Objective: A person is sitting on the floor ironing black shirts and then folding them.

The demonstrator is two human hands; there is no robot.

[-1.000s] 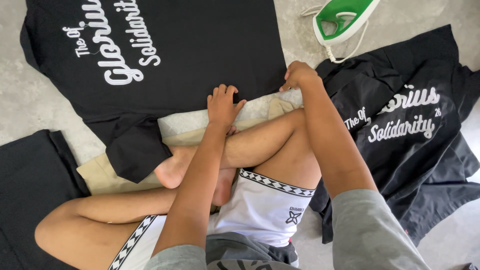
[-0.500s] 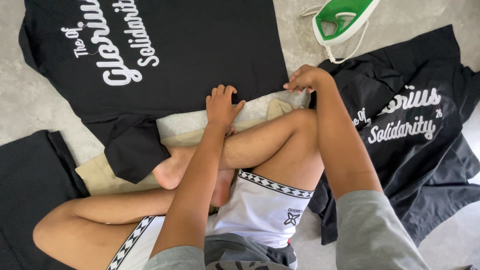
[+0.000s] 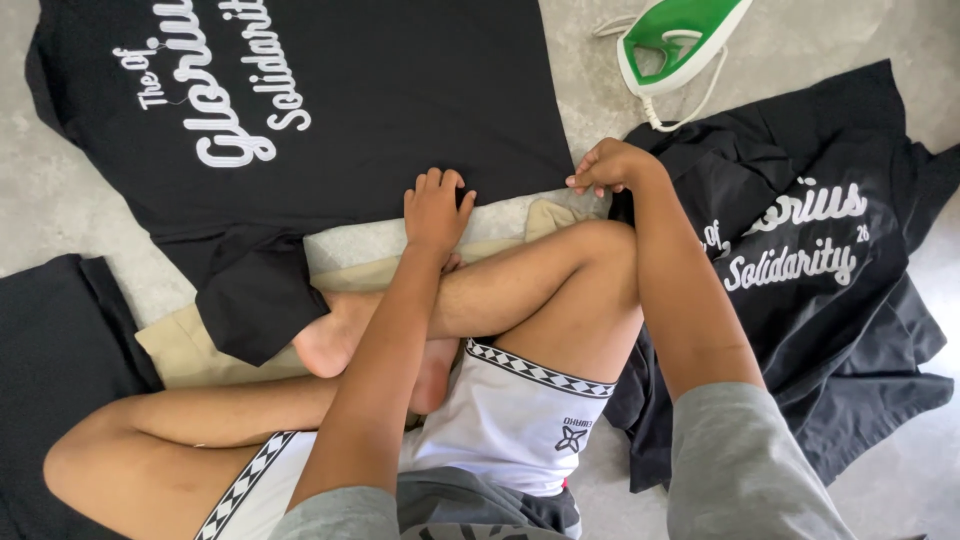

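Note:
A black T-shirt [image 3: 400,90] with white lettering lies spread flat on the floor in front of me, partly over a folded beige and white cloth pad [image 3: 380,245]. My left hand [image 3: 435,205] rests flat, fingers apart, on the shirt's lower hem where it meets the pad. My right hand [image 3: 605,165] pinches the shirt's lower right corner between fingers and thumb. My crossed bare legs lie below both hands.
A green and white clothes iron [image 3: 680,35] with its cord stands at the top right on the grey floor. A crumpled pile of black printed shirts [image 3: 820,270] lies to the right. Another black garment [image 3: 50,360] lies at the left edge.
My right hand has shifted a little to the right along the hem and closed on the shirt's corner. The left hand has stayed pressed on the hem.

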